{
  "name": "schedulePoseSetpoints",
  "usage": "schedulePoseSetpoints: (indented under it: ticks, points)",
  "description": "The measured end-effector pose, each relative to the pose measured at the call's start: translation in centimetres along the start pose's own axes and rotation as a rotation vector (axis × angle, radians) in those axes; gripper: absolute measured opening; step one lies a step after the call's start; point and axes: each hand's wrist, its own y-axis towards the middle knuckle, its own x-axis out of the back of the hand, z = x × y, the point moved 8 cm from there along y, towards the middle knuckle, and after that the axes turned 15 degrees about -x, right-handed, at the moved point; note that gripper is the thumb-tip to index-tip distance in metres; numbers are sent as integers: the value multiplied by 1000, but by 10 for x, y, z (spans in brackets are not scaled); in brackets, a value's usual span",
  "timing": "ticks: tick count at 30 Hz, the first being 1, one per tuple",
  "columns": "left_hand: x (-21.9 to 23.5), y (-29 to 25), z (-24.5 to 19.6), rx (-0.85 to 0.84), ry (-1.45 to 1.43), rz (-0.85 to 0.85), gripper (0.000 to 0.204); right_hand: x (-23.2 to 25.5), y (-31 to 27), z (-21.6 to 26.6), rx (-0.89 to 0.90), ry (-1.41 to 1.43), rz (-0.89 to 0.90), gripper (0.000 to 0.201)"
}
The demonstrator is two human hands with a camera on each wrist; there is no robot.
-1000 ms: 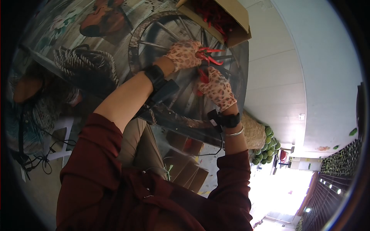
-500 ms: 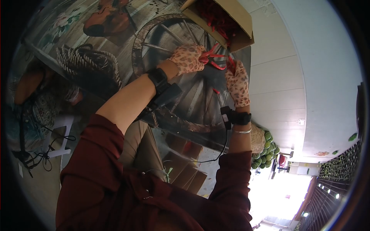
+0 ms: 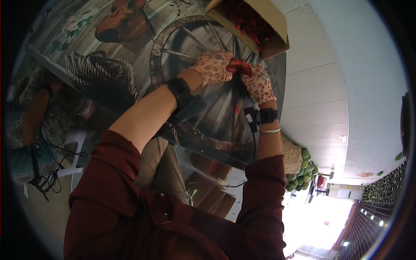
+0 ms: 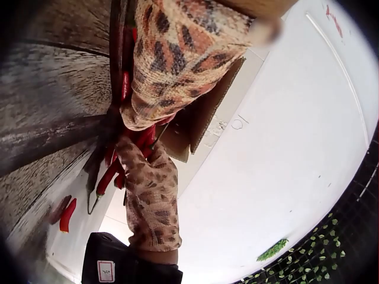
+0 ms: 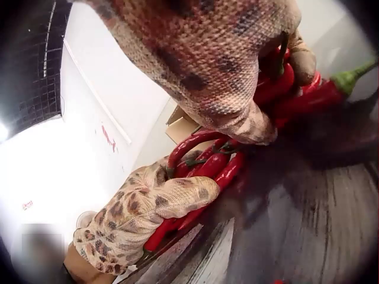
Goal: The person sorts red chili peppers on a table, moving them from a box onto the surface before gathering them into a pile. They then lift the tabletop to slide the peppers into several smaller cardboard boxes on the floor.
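Note:
Both hands wear spotted fabric gloves and meet over the printed wheel on the table. The left hand (image 3: 213,67) (image 5: 133,216) grips a bunch of red chillies (image 5: 214,167), its thumb lying along them in the right wrist view. Beside it the right hand (image 3: 259,84) (image 4: 153,198) has its fingers curled round more chillies (image 5: 278,86), some with green stems poking out. Between the two hands the red chillies (image 3: 239,67) touch or nearly touch. One loose chilli (image 4: 68,215) lies on the table near the right hand.
An open cardboard box (image 3: 274,21) of red chillies stands at the table's far right edge. The tabletop (image 3: 182,37) carries printed rope, violin and wheel pictures. At the left, another person's arm (image 3: 34,115) shows. Green round fruits (image 3: 303,171) are heaped beyond the table.
From beside the box, my right hand has come back left and down to the left hand. The chillies now sit bunched between both hands; the left hand has barely moved.

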Motion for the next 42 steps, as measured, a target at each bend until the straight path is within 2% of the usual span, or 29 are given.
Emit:
schedulePoseSetpoints:
  ticks: [2,4,6,10,12,13,15,16,18,19,21,22,25,27,29,30,32,33,35,39,41,42]
  points:
    - [-3,1,1,25,-8,62,47,3,-3,1,-28,-28,45,38]
    - [-3,1,0,20,25,47,48,4,-4,1,-50,-59,91,39]
    - [-2,0,0,17,56,29,48,-4,-4,-18,-174,-111,211,40]
    - [0,0,-1,10,2,57,49,-1,-12,-47,-115,-56,121,39]
    - [-1,1,-1,18,-18,89,49,-4,-17,-67,-327,135,275,31]
    - [-1,0,-1,25,-21,86,51,-3,-20,-69,-328,132,273,31]
    - [-4,0,1,30,-24,84,52,-13,-33,-81,-628,815,413,23]
    - [-4,-1,3,51,-37,51,53,-15,-36,-80,-629,815,411,23]
    - [-1,-1,3,67,-46,22,55,2,-35,-42,-164,809,260,18]
    - [-1,-1,2,65,-109,55,55,0,-35,-34,-162,814,254,18]
    - [0,-1,0,64,-163,86,56,-16,-31,-16,-404,973,422,21]
    - [1,-2,0,71,-124,77,56,-21,-26,-12,-478,988,415,22]
    - [-1,-1,6,70,-103,36,56,-14,-22,14,-464,933,411,26]
    - [6,-1,2,60,-123,3,56,-24,-15,9,-483,856,397,26]
    - [10,-5,7,190,-178,2,55,-33,-10,6,-457,1168,362,30]
    - [12,-5,6,194,-174,-3,55,-40,-9,3,-450,1168,365,30]
    - [12,-7,6,203,-263,-13,52,-21,-6,15,-124,968,141,36]
    - [10,-8,7,206,-259,-14,52,-21,-5,18,-121,970,144,36]
    - [10,-7,4,167,-245,-58,50,-38,-4,12,-358,1273,299,38]
    - [9,-6,-4,98,-318,-103,51,-43,1,18,-354,1322,300,38]
    - [14,-1,-18,-87,-225,-165,53,-42,-4,18,-398,1561,297,36]
    - [11,0,-18,-88,-222,-160,53,-41,-5,18,-400,1566,295,36]
